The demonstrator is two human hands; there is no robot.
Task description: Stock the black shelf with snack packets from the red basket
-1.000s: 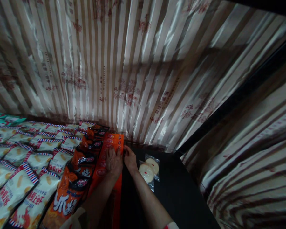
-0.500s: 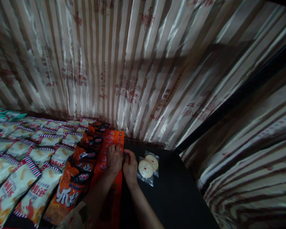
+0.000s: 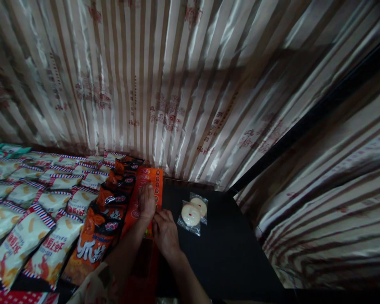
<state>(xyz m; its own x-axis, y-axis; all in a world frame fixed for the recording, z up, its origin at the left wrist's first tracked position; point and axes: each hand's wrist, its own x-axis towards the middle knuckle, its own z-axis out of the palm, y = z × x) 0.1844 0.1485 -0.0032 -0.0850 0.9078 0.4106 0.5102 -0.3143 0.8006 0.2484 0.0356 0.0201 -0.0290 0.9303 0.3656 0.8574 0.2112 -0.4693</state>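
A column of flat red-orange snack packets [image 3: 157, 179] overlaps down the dark table, each showing only its top strip. Over this column lies my left hand [image 3: 146, 202], its fingers bent and drawn together on a packet; the fingertips are partly hidden. Just below and to the right, my right hand [image 3: 166, 232] has its fingers closed at the packets' right edge, close to the left hand's wrist. The front packet, with a dark panel [image 3: 145, 257], lies in shadow between my forearms.
Two round white crackers [image 3: 190, 214] in clear wrappers lie right of my hands. Orange-and-black snack bags [image 3: 93, 245] stand in a row to the left, then several rows of white bags [image 3: 46, 249]. Behind hangs a striped curtain [image 3: 164, 84]; a dark pole [image 3: 272, 152] slants at right.
My right hand has moved down and left, from beside the packets onto their edge. My left hand has shifted slightly left. The view has tilted a little.
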